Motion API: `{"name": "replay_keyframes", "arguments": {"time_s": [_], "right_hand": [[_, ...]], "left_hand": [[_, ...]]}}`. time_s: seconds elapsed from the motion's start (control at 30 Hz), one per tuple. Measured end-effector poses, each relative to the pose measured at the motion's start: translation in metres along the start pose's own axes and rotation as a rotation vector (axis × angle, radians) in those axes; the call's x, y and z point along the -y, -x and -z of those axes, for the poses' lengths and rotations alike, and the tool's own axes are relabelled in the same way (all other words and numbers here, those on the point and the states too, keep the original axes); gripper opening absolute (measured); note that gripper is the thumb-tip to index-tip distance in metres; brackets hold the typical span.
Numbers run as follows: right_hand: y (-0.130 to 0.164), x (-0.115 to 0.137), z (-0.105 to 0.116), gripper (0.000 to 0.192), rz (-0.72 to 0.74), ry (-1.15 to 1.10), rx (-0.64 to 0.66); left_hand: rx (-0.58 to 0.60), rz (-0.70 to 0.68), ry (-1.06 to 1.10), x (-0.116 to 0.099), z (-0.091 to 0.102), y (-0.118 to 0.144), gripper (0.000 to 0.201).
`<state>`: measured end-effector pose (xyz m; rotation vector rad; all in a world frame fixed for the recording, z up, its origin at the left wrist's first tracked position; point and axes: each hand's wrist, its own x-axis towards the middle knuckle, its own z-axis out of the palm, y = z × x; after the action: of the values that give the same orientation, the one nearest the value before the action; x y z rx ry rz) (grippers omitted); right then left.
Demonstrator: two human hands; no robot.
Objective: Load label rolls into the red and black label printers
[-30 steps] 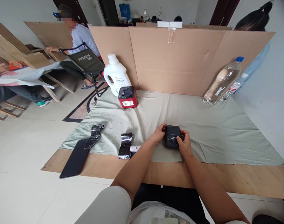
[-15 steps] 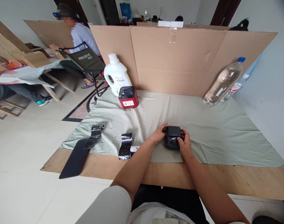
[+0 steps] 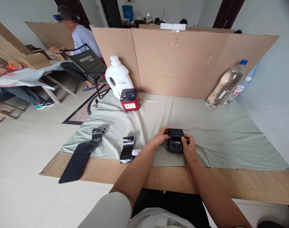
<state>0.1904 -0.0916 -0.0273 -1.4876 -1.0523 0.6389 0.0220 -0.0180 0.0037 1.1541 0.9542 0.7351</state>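
A small black box-shaped device, which looks like a label printer (image 3: 176,148), sits on the cloth in front of me. Its lid (image 3: 176,132) is tilted up at the far side, and a shiny dark hollow shows below it. My left hand (image 3: 161,137) holds the printer's left side with bent fingers. On the right side, my right hand (image 3: 189,147) grips it, thumb at the lid's edge and fingers behind. Left of my forearm lies a partly unrolled black glossy roll (image 3: 128,148), with a white piece (image 3: 136,153) beside it.
Another black roll (image 3: 97,137) trails onto a dark flat panel (image 3: 74,163) overhanging the table edge. A red-and-black box (image 3: 130,100) stands before a white jug (image 3: 119,77). Clear bottles (image 3: 226,85) lean at right against a cardboard screen (image 3: 177,63). A seated person (image 3: 84,36) is at left.
The printer's lid has tilted up, showing more of the hollow. My right thumb has moved from the printer's front up to the lid's edge. The printer stays in place.
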Motion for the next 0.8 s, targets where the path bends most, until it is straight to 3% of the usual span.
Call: {"name": "replay_keyframes", "arguments": {"time_s": [0.17,0.3,0.4,0.57,0.63,0.73,0.8], "right_hand": [[-0.004,-0.003,0.001,0.042,0.172,0.068,0.002],[-0.005,-0.008,0.000,0.048,0.269,0.095,0.076],[-0.004,-0.013,-0.001,0.053,0.258,0.102,0.100],[-0.006,-0.020,-0.002,0.052,0.256,0.111,0.103],[-0.007,-0.021,-0.002,0.050,0.267,0.117,0.118],[-0.008,-0.024,-0.003,0.050,0.255,0.092,0.107],[-0.009,-0.026,-0.005,0.049,0.214,0.043,0.075]], "left_hand": [[0.004,-0.006,0.091,-0.004,-0.001,0.004,0.071],[-0.104,0.015,0.146,-0.002,-0.004,0.003,0.067],[-0.189,-0.038,0.084,0.006,-0.009,0.000,0.051],[-0.386,-0.214,-0.222,0.011,-0.019,0.002,0.018],[-0.439,-0.335,-0.383,0.004,-0.023,0.007,0.018],[-0.423,-0.444,-0.607,-0.014,-0.028,0.013,0.031],[-0.352,-0.416,-0.795,-0.028,-0.033,0.015,0.033]]}}
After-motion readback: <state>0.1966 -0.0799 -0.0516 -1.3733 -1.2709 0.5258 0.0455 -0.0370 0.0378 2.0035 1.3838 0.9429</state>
